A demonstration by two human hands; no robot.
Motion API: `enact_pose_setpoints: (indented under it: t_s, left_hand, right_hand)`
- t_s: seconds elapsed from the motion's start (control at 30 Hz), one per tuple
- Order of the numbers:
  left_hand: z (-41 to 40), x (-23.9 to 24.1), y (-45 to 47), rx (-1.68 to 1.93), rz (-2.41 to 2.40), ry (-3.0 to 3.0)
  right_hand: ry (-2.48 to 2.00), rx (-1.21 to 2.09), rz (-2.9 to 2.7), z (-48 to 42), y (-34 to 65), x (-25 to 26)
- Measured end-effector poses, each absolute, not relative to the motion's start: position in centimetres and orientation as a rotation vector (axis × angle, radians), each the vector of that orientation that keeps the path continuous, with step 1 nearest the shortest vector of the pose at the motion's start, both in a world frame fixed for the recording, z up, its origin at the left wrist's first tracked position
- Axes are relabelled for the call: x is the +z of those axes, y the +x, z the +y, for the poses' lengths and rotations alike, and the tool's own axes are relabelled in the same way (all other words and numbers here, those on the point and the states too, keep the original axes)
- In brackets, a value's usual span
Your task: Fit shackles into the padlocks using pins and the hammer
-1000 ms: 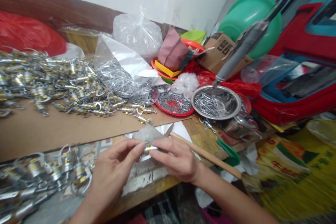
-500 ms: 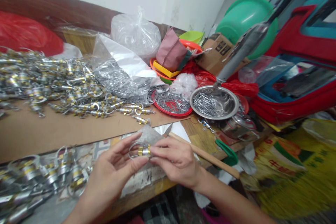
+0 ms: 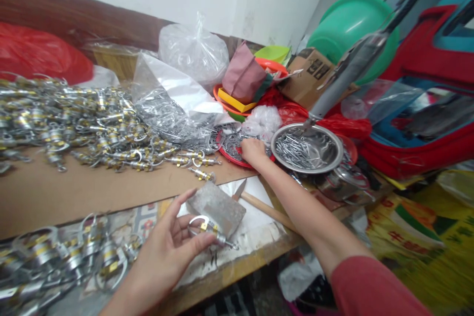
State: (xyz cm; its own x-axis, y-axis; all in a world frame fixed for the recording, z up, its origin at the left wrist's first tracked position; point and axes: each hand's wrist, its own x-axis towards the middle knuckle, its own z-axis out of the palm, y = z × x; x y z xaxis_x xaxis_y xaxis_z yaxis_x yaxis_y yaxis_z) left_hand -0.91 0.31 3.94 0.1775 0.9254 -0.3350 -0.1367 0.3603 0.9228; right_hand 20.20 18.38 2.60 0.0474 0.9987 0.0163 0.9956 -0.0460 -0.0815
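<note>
My left hand [image 3: 165, 252] holds a small silver and brass-coloured metal fitting [image 3: 212, 228] between thumb and fingers. A white-looking ring loops from one end of it, and a thin rod with a small eye sticks out of the other. Just beyond lies a grey metal block [image 3: 221, 207] on the bench edge. Stretched forward, my right hand [image 3: 254, 150] is down among small metal parts on a red plate [image 3: 237, 160]. Its fingers look curled in, but their tips and anything in them are hidden.
A hammer [image 3: 268, 211] with a wooden handle lies beside the block. Right of the plate stands a steel bowl [image 3: 329, 150] of metal pins, under a grey machine lever [image 3: 333, 79]. Finished-looking fittings [image 3: 96, 128] are heaped on cardboard [image 3: 92, 187]; more fittings [image 3: 74, 247] lie front left.
My right hand has let go of the fitting and moved forward to the red plate. My left hand keeps the fitting, now turned with its rod showing and the block uncovered.
</note>
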Motion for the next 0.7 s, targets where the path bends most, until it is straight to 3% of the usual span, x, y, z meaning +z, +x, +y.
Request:
enact_pose_setpoints:
  t_s: [0.27,0.43,0.6,0.7]
  left_hand:
    - [1.0,3.6,-1.2,0.898,1.128,0.852]
    - [1.3,2.8,-1.6,0.904,1.104,0.849]
    - [1.3,2.7,-1.6,0.893,1.068,0.853]
    - [1.2,2.7,-1.5,0.929,1.062,0.852]
  right_hand:
    - [-2.093,0.188,-2.080,18.1,20.6,3.2]
    - [-1.695,0.300,-2.150,10.9,18.9,4.2]
    - [-0.966,0.368,-2.385,3.9,17.3,4.8]
    - [-0.916,0.428,-2.476,3.1,17.1,5.1]
